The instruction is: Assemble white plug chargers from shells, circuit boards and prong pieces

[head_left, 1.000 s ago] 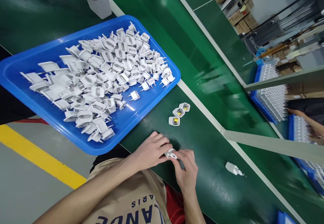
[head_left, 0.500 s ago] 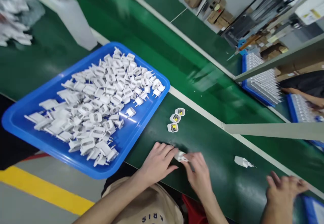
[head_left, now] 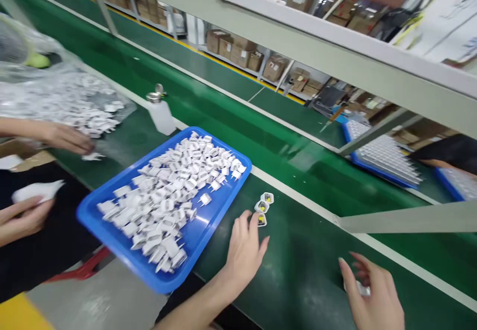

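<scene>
My left hand (head_left: pixel 246 250) is open, with thumb and fingers apart. Its fingertips reach the nearest of three open white charger housings (head_left: pixel 267 198) on the green bench; yellow and dark parts show inside them. Whether the fingertips touch that housing I cannot tell. To the right, my right hand (head_left: pixel 376 290) is open, thumb apart from the curled fingers. A white charger piece (head_left: pixel 363 288) shows in the gap between them, partly hidden by the hand. Left of my left hand stands a blue tray (head_left: pixel 216 223) heaped with white plug chargers (head_left: pixel 167 191).
At left, one co-worker's hand (head_left: pixel 70 138) is by small white parts on plastic; another hand (head_left: pixel 30 218) holds a white piece. A white bottle (head_left: pixel 162 116) stands behind the tray. Metal posts (head_left: pixel 410 220) and an overhead shelf beam (head_left: pixel 316 41) flank the bench.
My hands have parted: the left moved up to the housings, the right moved far right and no longer holds the white piece between both hands. The co-worker's hand at far right left view.
</scene>
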Tool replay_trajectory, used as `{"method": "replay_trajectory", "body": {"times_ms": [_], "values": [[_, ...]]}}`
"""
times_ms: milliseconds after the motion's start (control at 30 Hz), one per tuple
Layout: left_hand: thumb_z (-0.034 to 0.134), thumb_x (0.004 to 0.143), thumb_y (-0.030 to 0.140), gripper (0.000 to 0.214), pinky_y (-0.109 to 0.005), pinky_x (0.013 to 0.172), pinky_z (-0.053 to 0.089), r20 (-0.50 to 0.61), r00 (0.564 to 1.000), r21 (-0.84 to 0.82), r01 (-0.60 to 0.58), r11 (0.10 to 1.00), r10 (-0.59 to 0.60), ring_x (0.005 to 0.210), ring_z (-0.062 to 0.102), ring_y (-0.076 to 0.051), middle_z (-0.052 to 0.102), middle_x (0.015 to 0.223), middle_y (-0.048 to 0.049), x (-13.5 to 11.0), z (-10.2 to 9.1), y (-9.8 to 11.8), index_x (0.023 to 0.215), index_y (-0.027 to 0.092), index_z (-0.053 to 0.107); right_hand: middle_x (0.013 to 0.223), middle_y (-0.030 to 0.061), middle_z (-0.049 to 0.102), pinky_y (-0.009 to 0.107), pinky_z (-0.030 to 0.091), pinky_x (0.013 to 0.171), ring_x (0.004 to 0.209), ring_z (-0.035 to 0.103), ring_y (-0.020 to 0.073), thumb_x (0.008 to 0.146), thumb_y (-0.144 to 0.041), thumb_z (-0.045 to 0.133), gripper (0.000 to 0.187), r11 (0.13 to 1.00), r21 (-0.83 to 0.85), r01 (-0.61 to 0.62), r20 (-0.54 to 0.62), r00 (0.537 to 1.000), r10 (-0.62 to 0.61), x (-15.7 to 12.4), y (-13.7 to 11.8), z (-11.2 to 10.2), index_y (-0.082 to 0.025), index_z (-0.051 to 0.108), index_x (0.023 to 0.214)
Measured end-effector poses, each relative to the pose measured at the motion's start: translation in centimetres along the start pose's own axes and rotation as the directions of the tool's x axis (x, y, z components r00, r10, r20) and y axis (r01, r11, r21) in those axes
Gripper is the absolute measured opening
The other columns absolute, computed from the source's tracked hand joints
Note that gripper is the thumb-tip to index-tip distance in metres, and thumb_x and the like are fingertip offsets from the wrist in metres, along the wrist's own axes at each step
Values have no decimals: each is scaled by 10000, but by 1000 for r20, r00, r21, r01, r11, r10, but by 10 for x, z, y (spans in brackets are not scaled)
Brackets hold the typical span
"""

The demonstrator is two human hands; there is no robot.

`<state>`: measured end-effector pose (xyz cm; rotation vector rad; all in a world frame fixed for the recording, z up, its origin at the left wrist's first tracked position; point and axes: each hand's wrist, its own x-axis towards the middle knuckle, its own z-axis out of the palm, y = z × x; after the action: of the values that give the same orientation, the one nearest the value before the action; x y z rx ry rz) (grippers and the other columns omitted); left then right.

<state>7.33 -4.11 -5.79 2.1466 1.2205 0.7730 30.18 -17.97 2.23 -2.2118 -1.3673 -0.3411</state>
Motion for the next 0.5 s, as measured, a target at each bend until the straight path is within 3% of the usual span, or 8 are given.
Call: {"method": "replay_trajectory", "body": {"times_ms": [67, 133, 200, 300, 400, 500], "values": [[599, 911, 108, 398, -503, 854, 540, 31, 1000, 90, 2, 996, -5, 1027, 612, -318, 571, 1228, -149, 13, 3, 3, 1293, 180, 514, 828, 106, 661, 370, 488, 445, 614, 654, 261, 948, -686, 573, 450, 986, 151, 74, 131, 987, -94, 22, -29, 16, -271, 664, 1097], [581, 897, 65, 308, -480, 825, 542, 38, 999, 125, 5, 992, -10, 957, 619, -295, 602, 1108, -107, 14, 5, 2, 1176, 195, 564, 858, 71, 669, 352, 542, 550, 681, 670, 241, 984, -632, 556, 423, 923, 337, 188, 202, 943, -265, 43, -67, 36, -258, 643, 1162], [590, 884, 69, 279, -482, 829, 547, 10, 1000, 138, 13, 990, -14, 952, 624, -294, 618, 1078, -97, 4, 6, -1, 1130, 199, 574, 917, 57, 675, 336, 565, 666, 761, 681, 219, 1037, -507, 528, 310, 806, 512, 298, 221, 861, -459, 58, -111, 61, -261, 633, 1192], [661, 824, 91, 377, -487, 842, 564, -21, 1000, 153, -6, 988, 9, 973, 637, -304, 647, 1120, -110, -21, 2, -5, 1174, 185, 560, 1002, 56, 680, 331, 564, 787, 876, 693, 213, 1039, -305, 539, 162, 666, 647, 373, 282, 694, -662, 67, -180, 108, -263, 651, 1149], [710, 793, 113, 397, -458, 834, 584, -24, 998, 168, -48, 985, 53, 950, 657, -289, 673, 1090, -87, -43, -8, -12, 1150, 202, 563, 936, 50, 666, 326, 549, 732, 829, 687, 234, 844, -146, 764, 195, 649, 655, 387, 291, 664, -689, 69, -242, 155, -238, 685, 997], [717, 824, 141, 300, -404, 799, 588, -9, 997, 162, -80, 984, 82, 907, 666, -254, 681, 1019, -58, -53, -20, -20, 1073, 218, 568, 861, 31, 634, 300, 524, 668, 733, 661, 213, 675, 1, 826, 311, 651, 667, 363, 300, 669, -680, 72, -273, 178, -219, 672, 831]]}}
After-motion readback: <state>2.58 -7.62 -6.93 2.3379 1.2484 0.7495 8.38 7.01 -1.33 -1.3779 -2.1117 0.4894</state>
